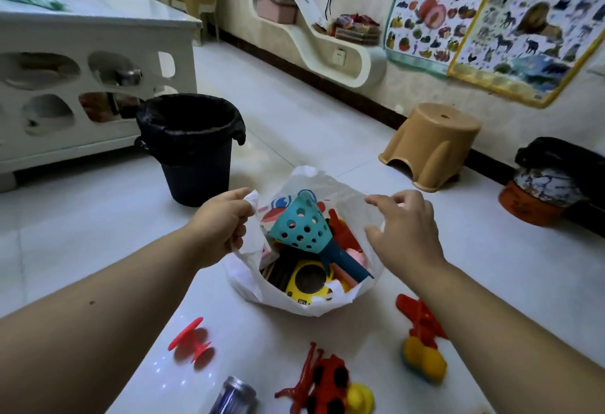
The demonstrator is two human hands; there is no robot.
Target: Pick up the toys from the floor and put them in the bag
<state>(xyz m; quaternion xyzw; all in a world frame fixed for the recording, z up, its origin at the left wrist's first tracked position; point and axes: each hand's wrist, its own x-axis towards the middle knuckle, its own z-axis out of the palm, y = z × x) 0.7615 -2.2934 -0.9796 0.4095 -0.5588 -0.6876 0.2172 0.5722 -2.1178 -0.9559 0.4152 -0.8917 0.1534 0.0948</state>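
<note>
- The white plastic bag sits on the floor. The left hand has its fingers curled round a bunched piece of the bag's left rim and holds it up.
- The right hand is at the bag's right rim with fingers spread and loose, gripping nothing. I cannot tell whether it touches the plastic.
- The teal perforated catcher stands proud of the bag's mouth, on top of a yellow toy and some red pieces. It would likely roll out if the bag is tugged or tipped.
- Only one side of the rim is held, so the thin film may slump shut if that side is let go, and a dropped toy could bounce off.
- The catcher's dark handle presses toward the bag's near wall and might tear it when more weight lands on it.
- Just in front of the bag lie a red disc toy, a red spotted insect, a yellow duck and a red-and-yellow toy. Reaching for them could drag the bag over.
- A metal can lies among them and could be scooped up by mistake.
- Nothing can be read. A red and blue print inside the bag is mostly hidden, the marks on the yellow toy are too small, and the wall posters behind the bag are too blurred.
</note>
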